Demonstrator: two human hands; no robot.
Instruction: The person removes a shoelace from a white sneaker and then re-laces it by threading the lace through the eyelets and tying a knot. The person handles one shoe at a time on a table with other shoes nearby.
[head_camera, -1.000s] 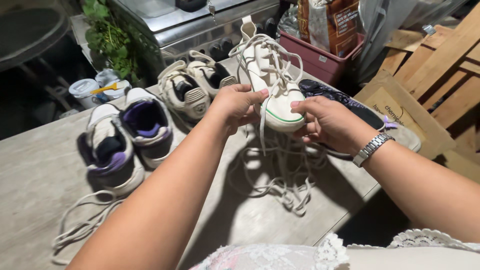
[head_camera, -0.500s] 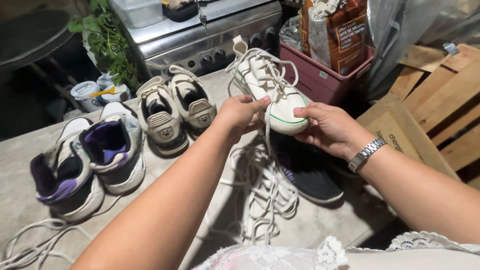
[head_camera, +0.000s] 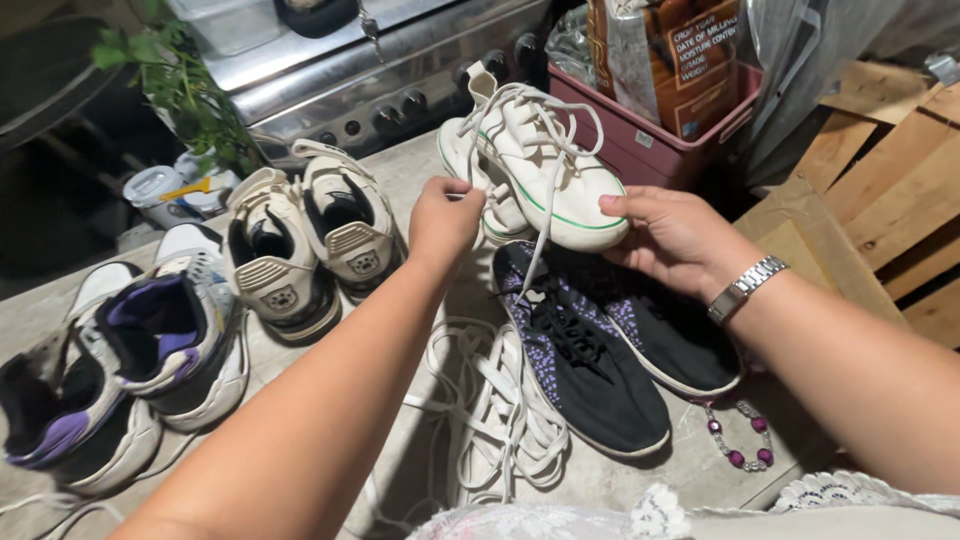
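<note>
Two hands work one white canvas sneaker (head_camera: 545, 175): your right hand (head_camera: 672, 238) cups its toe from beneath, fingers curled around the rubber cap, while your left hand (head_camera: 443, 218) has its fingertips pinched shut on what looks like the loose white lace (head_camera: 536, 250) beside the shoe. The sneaker hangs just above the black and purple slip-on shoes (head_camera: 600, 350) on the grey table (head_camera: 420, 170), its heel pointing away from you. It looks light and soft-sided; the canvas probably buckles under a squeeze, so the firm toe cap or sole edge is the surer hold. The dangling lace is limp and could snag.

Compared with half a second ago, your left hand has come off the shoe's side, and a second white sneaker (head_camera: 470, 170) shows beneath the held one.
</note>
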